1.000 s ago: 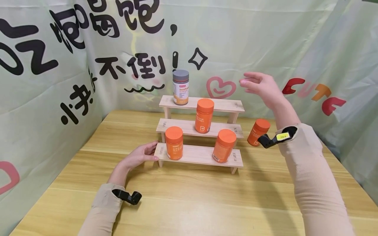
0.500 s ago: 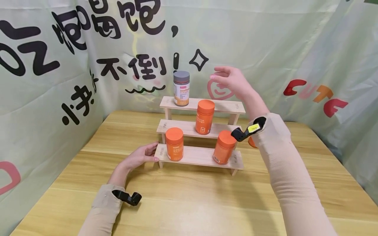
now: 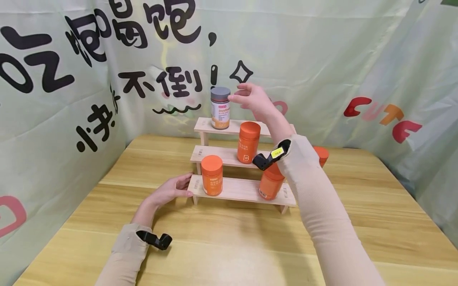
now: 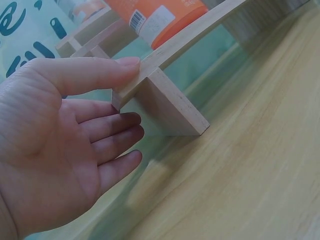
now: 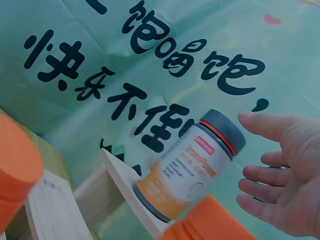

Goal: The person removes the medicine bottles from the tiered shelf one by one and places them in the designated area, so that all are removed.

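Observation:
My left hand [image 3: 169,190] grips the left end of the lowest step of a three-tier wooden display stand [image 3: 239,190]. In the left wrist view its thumb lies along the board's edge and the index finger goes behind the corner. On the top step stands a grey-capped supplement bottle [image 3: 220,111] with a white and orange label. My right hand [image 3: 255,101] is just right of its cap, thumb and fingers loosely spread with nothing between them. The right wrist view has a gap between this hand [image 5: 292,170] and the bottle [image 5: 190,170].
An orange bottle [image 3: 248,143] stands on the middle step. Two more, a left bottle [image 3: 212,176] and a right bottle [image 3: 270,184], are on the lowest step. Another orange bottle [image 3: 321,154] is on the table [image 3: 222,246], partly behind my right sleeve. A printed cloth [image 3: 322,51] hangs behind.
My right hand has moved left from the right of the stand to beside the grey-capped bottle. My left hand has kept its place on the stand, and the bottles on the steps have not moved.

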`<state>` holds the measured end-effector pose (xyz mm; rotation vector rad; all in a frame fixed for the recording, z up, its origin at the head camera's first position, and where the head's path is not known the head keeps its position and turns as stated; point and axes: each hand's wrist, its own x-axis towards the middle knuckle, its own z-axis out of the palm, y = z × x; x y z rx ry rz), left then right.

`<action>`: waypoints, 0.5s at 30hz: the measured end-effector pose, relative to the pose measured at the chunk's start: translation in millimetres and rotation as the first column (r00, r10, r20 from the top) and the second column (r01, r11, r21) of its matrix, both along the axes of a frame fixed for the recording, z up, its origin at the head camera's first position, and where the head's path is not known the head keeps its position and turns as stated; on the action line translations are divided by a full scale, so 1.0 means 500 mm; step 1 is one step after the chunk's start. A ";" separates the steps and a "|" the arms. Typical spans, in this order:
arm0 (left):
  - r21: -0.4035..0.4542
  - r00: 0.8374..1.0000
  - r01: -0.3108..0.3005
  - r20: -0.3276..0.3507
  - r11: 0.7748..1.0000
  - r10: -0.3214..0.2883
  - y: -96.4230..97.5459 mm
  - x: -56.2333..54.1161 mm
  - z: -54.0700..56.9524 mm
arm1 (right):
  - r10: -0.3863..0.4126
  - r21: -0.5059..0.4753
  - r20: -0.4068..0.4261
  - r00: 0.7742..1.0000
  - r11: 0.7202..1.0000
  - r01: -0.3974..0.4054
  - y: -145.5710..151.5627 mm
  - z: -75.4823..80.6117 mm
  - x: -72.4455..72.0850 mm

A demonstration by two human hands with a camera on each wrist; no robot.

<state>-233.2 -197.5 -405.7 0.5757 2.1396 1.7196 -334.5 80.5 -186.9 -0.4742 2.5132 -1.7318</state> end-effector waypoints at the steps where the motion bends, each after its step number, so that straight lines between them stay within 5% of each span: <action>1: -0.002 1.000 -0.001 -0.001 1.000 0.001 0.000 0.000 -0.001 | -0.006 0.001 0.004 1.000 1.000 0.006 -0.006 -0.002 -0.002; 15: 0.004 1.000 0.006 -0.015 1.000 -0.006 -0.001 -0.002 0.000 | -0.022 0.007 0.026 0.999 1.000 0.022 -0.060 -0.016 -0.015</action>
